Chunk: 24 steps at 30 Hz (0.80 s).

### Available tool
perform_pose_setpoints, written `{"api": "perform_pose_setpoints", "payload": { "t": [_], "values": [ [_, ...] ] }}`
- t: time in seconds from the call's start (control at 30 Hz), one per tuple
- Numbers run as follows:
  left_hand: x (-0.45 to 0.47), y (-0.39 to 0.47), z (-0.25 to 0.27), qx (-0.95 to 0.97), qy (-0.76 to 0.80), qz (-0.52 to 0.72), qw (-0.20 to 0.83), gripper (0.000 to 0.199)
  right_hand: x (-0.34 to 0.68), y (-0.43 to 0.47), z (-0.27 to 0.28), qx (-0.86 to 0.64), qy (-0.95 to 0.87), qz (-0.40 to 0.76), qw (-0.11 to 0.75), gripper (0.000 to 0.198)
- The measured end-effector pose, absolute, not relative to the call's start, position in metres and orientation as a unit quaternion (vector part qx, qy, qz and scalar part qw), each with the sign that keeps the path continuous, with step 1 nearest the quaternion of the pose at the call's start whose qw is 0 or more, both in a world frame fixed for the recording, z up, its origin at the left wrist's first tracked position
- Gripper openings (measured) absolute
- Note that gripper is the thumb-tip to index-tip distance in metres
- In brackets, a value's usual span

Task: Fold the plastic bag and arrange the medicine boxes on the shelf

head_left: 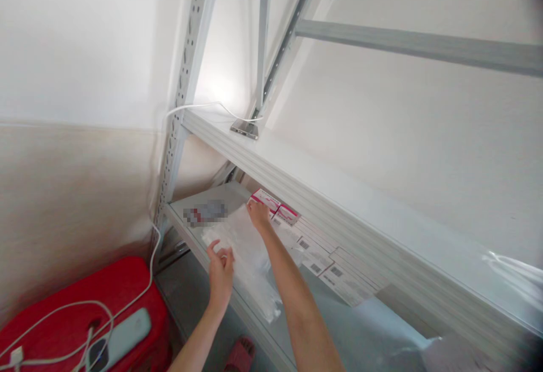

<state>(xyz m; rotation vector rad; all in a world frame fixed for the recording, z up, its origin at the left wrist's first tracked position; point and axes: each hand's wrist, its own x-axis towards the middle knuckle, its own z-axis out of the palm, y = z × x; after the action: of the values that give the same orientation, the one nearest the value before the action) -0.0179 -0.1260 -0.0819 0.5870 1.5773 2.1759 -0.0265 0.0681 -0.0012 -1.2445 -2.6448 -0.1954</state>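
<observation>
While translucent flat plastic bags are lying on the grey metal shelf, left hand is curving half-open nearby, right hand resting curled at their far edge, grip unclear. Slick layers, if tugged, could be sliding off.

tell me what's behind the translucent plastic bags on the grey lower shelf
Behind the translucent plastic bags sit pink-and-white boxes and white rectangular packages with dark square codes. The right hand covers part of the boxes; the white upper shelf hides anything farther back.

The lower shelf carries clear bags and boxes (two pink-marked).
</observation>
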Motion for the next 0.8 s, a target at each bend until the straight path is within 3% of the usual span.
{"api": "perform_pose_setpoints", "payload": {
  "t": [0.13, 0.3, 0.6, 0.73, 0.8],
  "values": [
    [-0.018, -0.128, -0.081, 0.212, 0.613, 0.747, 0.145, 0.067, -0.032, 0.07, -0.015, -0.436, -0.884, -0.125, 0.114, 0.033],
    [-0.025, -0.133, -0.077, 0.195, 0.718, 0.661, 0.103, 0.064, -0.031, 0.068, -0.018, -0.423, -0.874, -0.18, 0.158, 0.035],
    [-0.009, -0.158, -0.096, 0.231, 0.697, 0.674, 0.077, 0.055, 0.039, 0.053, 0.009, -0.427, -0.873, -0.101, 0.214, 0.038],
    [-0.001, -0.169, -0.096, 0.436, 0.664, 0.606, -0.036, 0.043, 0.113, 0.038, 0.008, -0.439, -0.878, -0.039, 0.187, 0.04],
    [0.003, -0.168, -0.087, 0.632, 0.593, 0.496, -0.06, 0.052, 0.146, 0.031, 0.002, -0.45, -0.883, -0.015, 0.133, 0.054]
  ]
}}
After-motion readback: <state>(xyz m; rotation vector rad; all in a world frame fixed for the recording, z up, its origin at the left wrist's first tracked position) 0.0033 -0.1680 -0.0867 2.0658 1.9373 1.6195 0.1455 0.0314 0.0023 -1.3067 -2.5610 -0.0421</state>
